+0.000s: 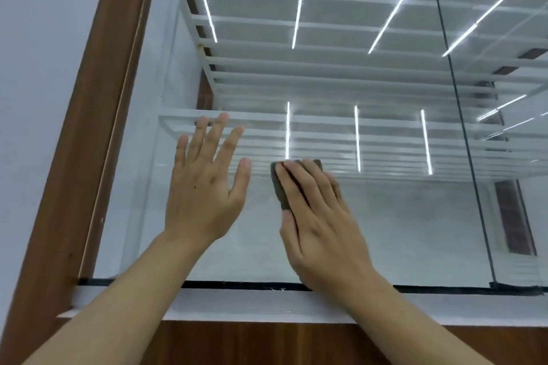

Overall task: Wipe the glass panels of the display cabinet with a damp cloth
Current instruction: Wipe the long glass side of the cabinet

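The glass panel (400, 225) of the display cabinet fills the view, with ceiling lights reflected in it. My left hand (204, 187) lies flat on the glass at the left, fingers straight and spread. My right hand (320, 216) presses a folded dark grey cloth (280, 187) flat against the glass just to the right of it. Only the cloth's left edge and top show past my fingers. Both hands sit in the lower half of the panel.
A brown wooden frame (89, 133) borders the glass on the left. A white ledge (237, 302) and a wood panel run below it. A dark vertical seam (462, 127) separates this pane from another on the right. White shelves (326, 68) show behind the glass.
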